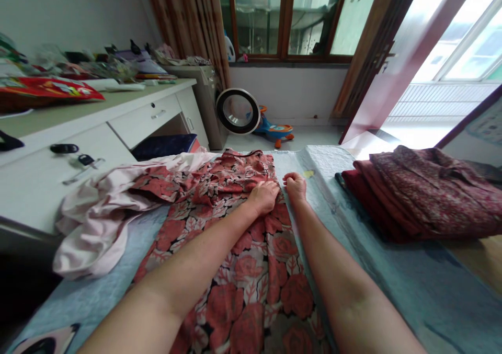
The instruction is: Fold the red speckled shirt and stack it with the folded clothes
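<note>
A red and grey floral dress (251,281) lies spread lengthwise in front of me, its upper part bunched into wrinkles. My left hand (265,196) rests on the dress near its right edge, with the fingers curled into the cloth. Just right of that edge is my right hand (295,185), its fingers closed; whether they pinch anything is hidden. Under the dress, a pale blue quilted cover (317,186) spreads over the work surface. At the left, a pale pink cloth (98,213) lies crumpled, partly beneath the dress's sleeve.
Folded dark red garments (427,197) are stacked at the right. Part of an iron (49,341) shows at the lower left corner. A cluttered white desk (145,111) runs along the left wall. Beyond it stand a washer with an open round door (238,111) and a blue ride-on toy (276,129).
</note>
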Motion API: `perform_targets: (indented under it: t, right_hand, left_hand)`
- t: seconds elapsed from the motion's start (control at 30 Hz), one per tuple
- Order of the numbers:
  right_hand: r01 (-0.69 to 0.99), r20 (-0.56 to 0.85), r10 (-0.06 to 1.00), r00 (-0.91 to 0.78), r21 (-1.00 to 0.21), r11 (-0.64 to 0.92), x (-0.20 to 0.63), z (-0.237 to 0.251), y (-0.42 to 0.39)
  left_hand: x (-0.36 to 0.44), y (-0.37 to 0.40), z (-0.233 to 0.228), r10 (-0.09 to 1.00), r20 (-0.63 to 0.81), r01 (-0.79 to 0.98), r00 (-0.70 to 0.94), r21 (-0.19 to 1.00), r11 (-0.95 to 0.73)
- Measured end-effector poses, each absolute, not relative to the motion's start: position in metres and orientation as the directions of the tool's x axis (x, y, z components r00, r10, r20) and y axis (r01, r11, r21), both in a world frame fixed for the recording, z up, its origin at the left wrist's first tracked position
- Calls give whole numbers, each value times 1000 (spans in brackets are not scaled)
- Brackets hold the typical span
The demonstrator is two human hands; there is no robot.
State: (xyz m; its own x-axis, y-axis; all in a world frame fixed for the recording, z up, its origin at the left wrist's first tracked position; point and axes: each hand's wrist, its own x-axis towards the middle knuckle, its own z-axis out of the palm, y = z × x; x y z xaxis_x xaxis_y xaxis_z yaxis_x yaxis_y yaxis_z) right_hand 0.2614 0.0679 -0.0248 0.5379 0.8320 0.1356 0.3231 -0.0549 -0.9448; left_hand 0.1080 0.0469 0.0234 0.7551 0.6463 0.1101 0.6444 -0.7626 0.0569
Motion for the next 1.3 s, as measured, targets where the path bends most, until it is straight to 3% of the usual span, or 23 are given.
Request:
perform_targets:
  t: [0.2, 0.4, 0.47, 0.57, 0.63, 0.7, 0.87, 1.3]
  right_hand:
    - [491, 164, 883, 440, -867, -84, 267, -18, 71]
    - [622, 226, 961, 161, -779, 79, 263, -6, 70]
    - [710, 250, 968, 27, -686, 158, 259, -7, 69]
    - [875, 217, 963, -161, -420, 241, 254, -9, 73]
    - [929, 182, 965, -190, -283, 237, 254, -9, 79]
    - [953, 162, 971, -175, -220, 209, 255, -8, 88]
    - [967, 130, 980, -150, -189, 173, 259, -8, 117]
    - [976, 77, 994, -83, -197, 96, 264, -14, 158]
  left_hand:
    - [121, 30, 20, 707, 131, 707, 695, 55, -705]
    - [104, -11, 5, 711, 162, 704, 684, 110, -702]
    - [99, -18, -1, 717, 134, 703, 685, 137, -698]
    - [96, -22, -10, 725, 159, 707, 671, 159, -689]
    - [96, -23, -14, 724, 193, 706, 663, 160, -690]
    - [96, -22, -15, 723, 200, 707, 661, 157, -689]
    - [97, -24, -10, 738, 146, 717, 658, 176, -674]
    - [95, -28, -11, 740, 214, 701, 637, 237, -672]
